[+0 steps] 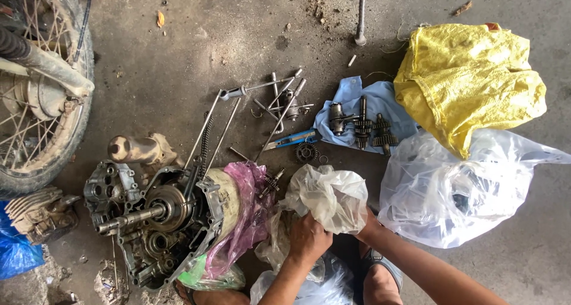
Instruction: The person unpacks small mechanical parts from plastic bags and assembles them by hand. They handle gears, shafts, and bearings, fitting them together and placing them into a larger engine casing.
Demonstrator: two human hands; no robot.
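Head camera looks straight down at a concrete floor point(178, 55), where both forearms rise from the bottom edge toward the lower centre of the frame. Left hand point(308, 238) is curled shut, knuckles up, gripping the lower folds of a crumpled clear plastic bag point(330, 195). Right hand point(369, 226) is mostly hidden behind the bag's right side, so its grip cannot be told. Bunched and rounded, the bag has no clear long axis. An opened engine case point(160, 216) lies at lower left, its shaft pointing left.
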